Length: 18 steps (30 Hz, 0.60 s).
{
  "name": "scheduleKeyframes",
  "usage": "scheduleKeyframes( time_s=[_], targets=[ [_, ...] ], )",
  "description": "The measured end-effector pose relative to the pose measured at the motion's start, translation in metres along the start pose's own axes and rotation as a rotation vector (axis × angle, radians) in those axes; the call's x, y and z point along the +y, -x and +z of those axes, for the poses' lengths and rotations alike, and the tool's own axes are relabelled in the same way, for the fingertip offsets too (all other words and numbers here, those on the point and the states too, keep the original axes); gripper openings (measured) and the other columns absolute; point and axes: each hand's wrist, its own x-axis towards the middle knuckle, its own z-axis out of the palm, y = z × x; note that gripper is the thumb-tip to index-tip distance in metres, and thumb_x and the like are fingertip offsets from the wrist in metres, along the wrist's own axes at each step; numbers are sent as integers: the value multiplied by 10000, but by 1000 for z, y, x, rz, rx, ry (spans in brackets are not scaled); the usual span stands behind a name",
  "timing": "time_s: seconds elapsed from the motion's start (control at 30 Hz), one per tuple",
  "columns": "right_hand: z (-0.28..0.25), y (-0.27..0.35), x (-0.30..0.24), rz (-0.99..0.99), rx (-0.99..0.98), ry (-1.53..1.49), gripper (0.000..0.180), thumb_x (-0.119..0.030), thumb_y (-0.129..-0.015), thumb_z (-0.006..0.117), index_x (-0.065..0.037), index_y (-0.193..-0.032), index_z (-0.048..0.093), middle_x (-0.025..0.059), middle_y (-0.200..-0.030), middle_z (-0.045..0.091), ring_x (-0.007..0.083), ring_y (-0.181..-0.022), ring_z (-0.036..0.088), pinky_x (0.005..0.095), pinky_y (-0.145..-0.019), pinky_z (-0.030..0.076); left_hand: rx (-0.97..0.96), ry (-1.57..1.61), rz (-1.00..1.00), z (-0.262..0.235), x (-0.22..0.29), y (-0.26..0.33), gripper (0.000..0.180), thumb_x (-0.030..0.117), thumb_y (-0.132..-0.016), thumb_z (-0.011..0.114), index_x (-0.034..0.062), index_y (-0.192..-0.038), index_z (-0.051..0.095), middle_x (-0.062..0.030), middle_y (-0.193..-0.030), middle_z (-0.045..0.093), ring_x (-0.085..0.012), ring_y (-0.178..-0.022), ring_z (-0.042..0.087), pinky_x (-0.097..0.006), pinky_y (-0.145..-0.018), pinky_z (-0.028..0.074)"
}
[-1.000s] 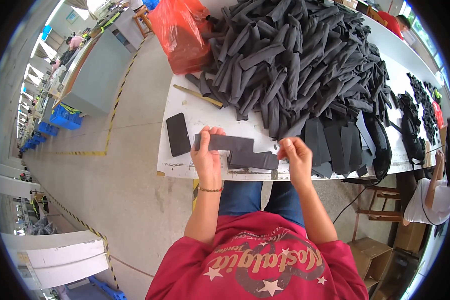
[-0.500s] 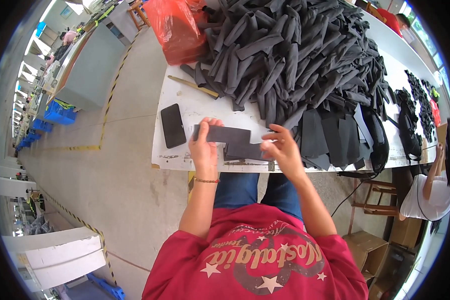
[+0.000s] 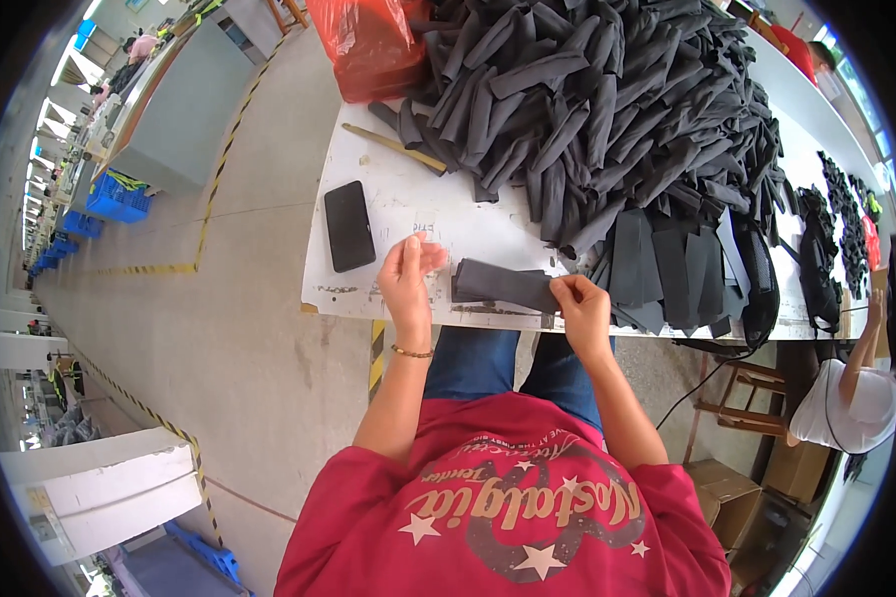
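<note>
A dark grey fabric strip (image 3: 508, 285) lies across a small pile of like pieces by the table's front edge. My right hand (image 3: 583, 310) pinches its right end between thumb and fingers. To the left of the pile is my left hand (image 3: 408, 282), palm turned inward, thumb and fingers apart, with nothing in it. Left of that hand a black phone (image 3: 349, 226) lies flat on the white table (image 3: 388, 189). Just right of my right hand, several flat dark fabric pieces (image 3: 667, 269) lie fanned out.
A large heap of dark grey fabric pieces (image 3: 587, 109) covers the table's far side. Beside it stand a red plastic bag (image 3: 373, 50) and a yellowish wooden stick (image 3: 393, 146). At the right, a person in a white shirt (image 3: 846, 403) sits near a wooden stool (image 3: 742, 398).
The strip that my left hand held up has left it and lies on the pile. My right hand, apart from it before, now grips its right end.
</note>
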Motion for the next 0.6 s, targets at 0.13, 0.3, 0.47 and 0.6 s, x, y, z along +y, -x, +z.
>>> scheduleKeyframes(
  time_s=[0.13,0.3,0.47,0.6],
  targets=[
    [13,2,-1,-367,145,607,225,-263,-819,722,-64,-919,688,136,-853,625,367,-768,625,443,-643,501,-164,-267,274,16,-5,-13,262,187,-976,571,-19,-1118,646,-97,-963,681,-150,-895,651,-277,-780,535],
    [-50,-5,-12,-424,388,575,73,-85,-848,672,-31,-875,633,120,-777,612,249,-639,600,349,-594,478,-415,-267,203,68,-11,-19,197,147,-950,614,-7,-1055,674,-58,-912,690,-105,-819,642,-237,-743,510],
    [-125,-37,-7,-291,565,650,117,-142,-864,654,-35,-873,606,115,-773,609,311,-723,615,393,-648,488,-590,-563,299,162,-47,-31,250,238,-913,637,-7,-919,687,-137,-824,685,-237,-744,672,-306,-681,510],
    [-142,-46,-7,-118,588,1002,299,-285,-814,720,-77,-991,597,101,-984,605,306,-947,589,417,-730,506,-641,-888,191,183,-74,-29,306,338,-851,680,33,-865,709,-156,-816,700,-302,-773,685,-372,-698,518]
  ],
)
